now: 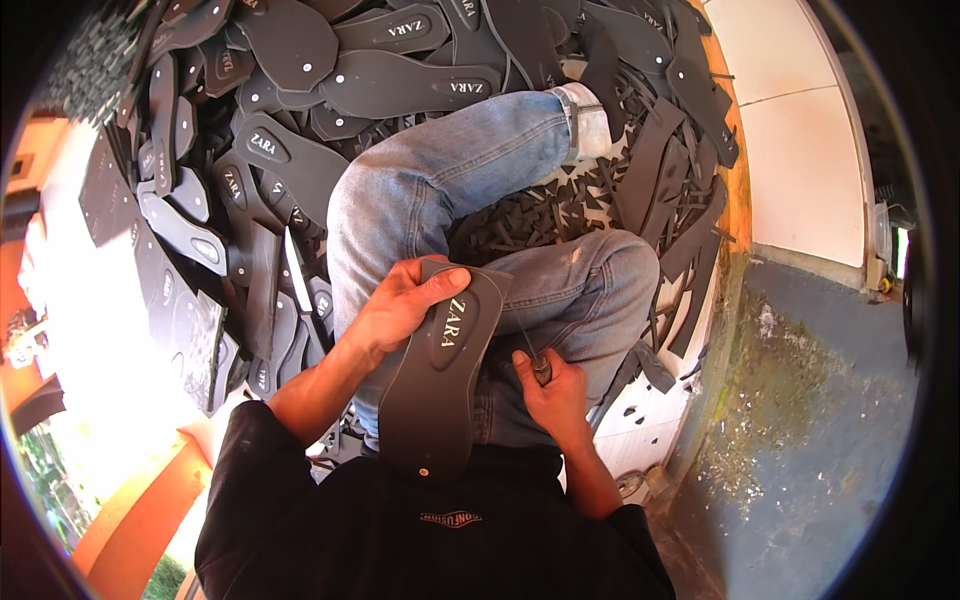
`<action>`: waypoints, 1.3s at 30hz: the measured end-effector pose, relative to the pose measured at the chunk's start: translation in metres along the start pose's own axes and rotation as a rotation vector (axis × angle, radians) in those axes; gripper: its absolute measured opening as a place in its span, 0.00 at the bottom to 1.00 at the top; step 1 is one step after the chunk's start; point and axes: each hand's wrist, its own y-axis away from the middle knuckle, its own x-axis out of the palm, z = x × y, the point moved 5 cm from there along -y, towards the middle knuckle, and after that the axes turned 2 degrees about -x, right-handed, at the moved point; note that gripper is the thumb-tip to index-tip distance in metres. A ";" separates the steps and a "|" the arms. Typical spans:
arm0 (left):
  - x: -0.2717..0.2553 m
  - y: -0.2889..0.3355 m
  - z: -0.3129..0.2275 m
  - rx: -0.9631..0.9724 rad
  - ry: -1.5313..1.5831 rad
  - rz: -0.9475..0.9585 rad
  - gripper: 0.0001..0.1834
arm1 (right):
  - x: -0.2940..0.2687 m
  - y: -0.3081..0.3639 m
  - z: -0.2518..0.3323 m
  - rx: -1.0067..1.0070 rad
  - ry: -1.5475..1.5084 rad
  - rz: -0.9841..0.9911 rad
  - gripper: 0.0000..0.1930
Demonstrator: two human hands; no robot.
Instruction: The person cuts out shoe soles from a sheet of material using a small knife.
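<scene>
My left hand (400, 305) grips a dark grey foam insole (428, 395) by its squared upper end, thumb on top and fingers beneath. The insole hangs lengthwise over my lap, with a raised oval pad bearing pale lettering near my thumb and a small round mark at its rounded lower end. Just right of it, my right hand (556, 400) is closed round the dark handle of a thin, pointed tool (541, 370) like an awl. Its slender shaft points up toward the insole's right edge; whether the tip touches it I cannot tell.
Heaped insoles (290, 50) cover the area ahead and to the left. A long pale-bladed knife (297, 270) lies among them. Small dark offcuts (540, 215) lie between my bent legs, and longer strips (655, 170) at the right. Beyond a wooden edge (735, 150) is a stained grey floor (800, 400).
</scene>
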 end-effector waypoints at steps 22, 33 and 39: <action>0.017 -0.014 0.012 -0.122 0.050 0.138 0.22 | -0.006 -0.069 0.030 0.165 -0.921 0.197 0.12; 0.117 -0.016 0.027 0.252 0.206 0.097 0.11 | -0.061 -0.010 0.035 0.046 -0.887 -0.212 0.15; 0.136 -0.014 0.052 0.155 0.266 -0.022 0.12 | -0.082 0.034 -0.044 0.185 -0.299 -0.377 0.23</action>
